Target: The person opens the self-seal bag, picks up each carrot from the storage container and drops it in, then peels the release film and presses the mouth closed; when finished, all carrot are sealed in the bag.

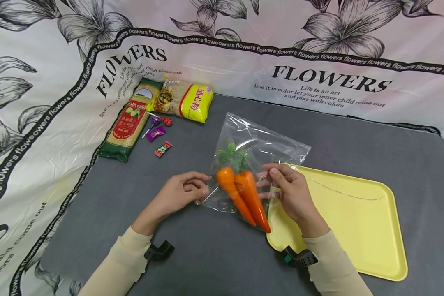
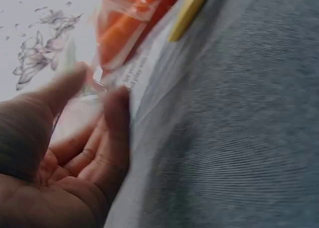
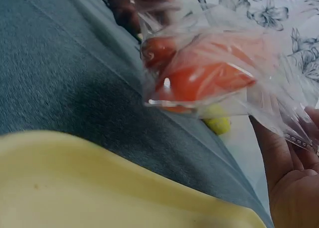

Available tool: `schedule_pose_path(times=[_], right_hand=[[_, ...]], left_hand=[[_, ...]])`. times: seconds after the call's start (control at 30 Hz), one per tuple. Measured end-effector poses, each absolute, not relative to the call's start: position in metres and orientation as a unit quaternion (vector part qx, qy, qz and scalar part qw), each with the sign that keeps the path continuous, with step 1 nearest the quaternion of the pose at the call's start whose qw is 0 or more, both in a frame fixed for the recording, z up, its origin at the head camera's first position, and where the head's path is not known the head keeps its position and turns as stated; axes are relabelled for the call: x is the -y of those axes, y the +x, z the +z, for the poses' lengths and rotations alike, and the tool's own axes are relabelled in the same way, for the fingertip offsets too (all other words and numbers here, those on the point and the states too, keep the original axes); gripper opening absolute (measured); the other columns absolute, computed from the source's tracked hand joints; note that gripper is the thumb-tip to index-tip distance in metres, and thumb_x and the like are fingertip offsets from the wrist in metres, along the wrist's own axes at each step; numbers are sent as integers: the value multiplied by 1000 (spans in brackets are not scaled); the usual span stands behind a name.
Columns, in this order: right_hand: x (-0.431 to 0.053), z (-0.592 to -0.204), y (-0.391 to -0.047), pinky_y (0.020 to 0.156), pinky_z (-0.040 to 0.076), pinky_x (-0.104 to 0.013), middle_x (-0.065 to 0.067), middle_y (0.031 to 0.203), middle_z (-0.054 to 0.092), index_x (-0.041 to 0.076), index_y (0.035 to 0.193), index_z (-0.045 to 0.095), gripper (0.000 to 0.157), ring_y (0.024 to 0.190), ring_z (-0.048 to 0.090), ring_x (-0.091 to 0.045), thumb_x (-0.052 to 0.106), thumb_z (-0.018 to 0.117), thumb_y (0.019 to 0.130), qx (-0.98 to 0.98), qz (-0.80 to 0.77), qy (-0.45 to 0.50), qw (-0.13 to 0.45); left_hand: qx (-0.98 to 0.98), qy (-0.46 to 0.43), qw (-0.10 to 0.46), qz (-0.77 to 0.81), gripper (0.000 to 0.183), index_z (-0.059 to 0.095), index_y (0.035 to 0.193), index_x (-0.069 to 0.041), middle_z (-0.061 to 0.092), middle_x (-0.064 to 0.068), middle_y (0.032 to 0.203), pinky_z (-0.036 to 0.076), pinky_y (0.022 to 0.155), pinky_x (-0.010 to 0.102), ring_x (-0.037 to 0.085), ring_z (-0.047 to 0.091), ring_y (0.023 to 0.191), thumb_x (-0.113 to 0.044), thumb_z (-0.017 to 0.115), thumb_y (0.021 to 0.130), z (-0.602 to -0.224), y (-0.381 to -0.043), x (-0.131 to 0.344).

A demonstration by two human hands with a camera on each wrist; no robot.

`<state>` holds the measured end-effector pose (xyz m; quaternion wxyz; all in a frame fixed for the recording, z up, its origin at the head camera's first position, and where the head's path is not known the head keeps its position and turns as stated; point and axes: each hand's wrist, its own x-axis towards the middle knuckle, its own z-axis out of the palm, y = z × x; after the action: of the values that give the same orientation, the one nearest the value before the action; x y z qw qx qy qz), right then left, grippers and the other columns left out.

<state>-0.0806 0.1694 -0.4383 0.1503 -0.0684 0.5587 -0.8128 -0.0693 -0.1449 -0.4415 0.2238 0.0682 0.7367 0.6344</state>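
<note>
A clear plastic bag (image 1: 274,144) with two orange carrots (image 1: 248,189) inside is held up between my two hands. Their feathery green tops (image 1: 231,155) show through the film, and the tips point down toward me. At the bag's left edge, my left hand (image 1: 179,191) pinches the plastic between thumb and forefinger; the left wrist view has this hand (image 2: 84,153) close up. My right hand (image 1: 290,189) grips the right side of the bag, some fingers seen through the film. In the right wrist view the carrots (image 3: 199,73) hang beside that hand (image 3: 294,183).
A yellow tray (image 1: 373,234) lies at the right, partly under the right hand, with a thin strand (image 1: 345,193) on it. Back left are a green-ended pasta pack (image 1: 131,121), a yellow food bag (image 1: 185,100), lollipops (image 1: 155,120) and wrapped sweets (image 1: 156,133).
</note>
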Motion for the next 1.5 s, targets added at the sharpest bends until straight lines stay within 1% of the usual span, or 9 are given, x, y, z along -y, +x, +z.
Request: schedule_pose_path(times=[0.17, 0.4, 0.57, 0.7, 0.83, 1.03, 1.2, 1.37, 1.5], right_hand=[[-170, -440, -84, 68, 53, -53, -15, 103, 67, -6, 118, 56, 28, 89, 67, -29, 12, 49, 98, -579, -798, -69, 154], [-166, -442, -86, 68, 53, -52, -18, 102, 66, -13, 117, 53, 32, 89, 67, -31, 13, 51, 98, -595, -789, -68, 136], [-162, -439, -81, 67, 52, -54, -20, 99, 66, -16, 115, 52, 27, 88, 67, -34, 5, 47, 98, -578, -793, -125, 147], [-159, -436, -78, 63, 52, -56, -24, 97, 66, -14, 111, 55, 20, 84, 65, -39, -5, 42, 98, -560, -786, -195, 171], [-156, -436, -77, 61, 52, -55, -23, 97, 65, -13, 110, 56, 20, 80, 64, -41, -5, 42, 98, -567, -773, -208, 193], [-155, -439, -82, 61, 55, -48, -22, 100, 65, -6, 115, 59, 27, 86, 66, -36, 13, 51, 98, -647, -725, -131, 197], [-151, -443, -87, 55, 56, -39, -17, 96, 69, 1, 113, 64, 30, 79, 69, -30, 24, 58, 94, -731, -653, -60, 190], [-151, -437, -87, 58, 57, -40, -14, 98, 68, 7, 118, 60, 32, 81, 69, -28, 26, 61, 93, -765, -621, -7, 173], [-151, -428, -78, 62, 57, -37, -8, 110, 61, 10, 125, 53, 40, 91, 66, -24, 27, 65, 90, -840, -537, -24, 67]], left_hand=[[-726, 60, 217, 650, 23, 64, 111, -1, 67, 16, 94, 55, 62, 34, 23, 63, 69, -11, 63, 91, -446, -69, 149], [-720, 85, 192, 661, 20, 65, 106, 0, 66, 17, 96, 54, 64, 32, 22, 61, 71, -14, 62, 92, -449, -66, 155], [-703, 131, 189, 673, 14, 59, 102, 3, 63, 19, 103, 54, 76, 35, 32, 63, 90, -7, 58, 93, -448, -63, 160], [-692, 141, 210, 676, 31, 49, 122, -1, 55, 16, 124, 50, 89, 37, 32, 58, 110, -12, 58, 94, -441, -65, 159], [-732, 114, 212, 638, 46, 49, 132, -12, 61, 9, 118, 54, 80, 34, 24, 64, 96, -29, 63, 92, -440, -70, 150], [-743, 79, 203, 633, 25, 65, 99, 0, 66, 15, 77, 56, 62, 41, 28, 65, 63, -23, 63, 91, -445, -71, 146], [-763, 34, 207, 611, 30, 68, 99, -2, 66, 11, 72, 56, 55, 37, 24, 65, 58, -30, 64, 90, -449, -70, 147], [-862, 27, 132, 488, 37, 66, 111, -9, 63, 1, 65, 45, 47, 29, 15, 59, 51, -39, 61, 91, -450, -71, 148], [-931, 46, 27, 361, 61, 42, 140, -7, 59, 10, 105, 49, 68, 36, 22, 59, 83, -41, 58, 92, -443, -68, 145]])
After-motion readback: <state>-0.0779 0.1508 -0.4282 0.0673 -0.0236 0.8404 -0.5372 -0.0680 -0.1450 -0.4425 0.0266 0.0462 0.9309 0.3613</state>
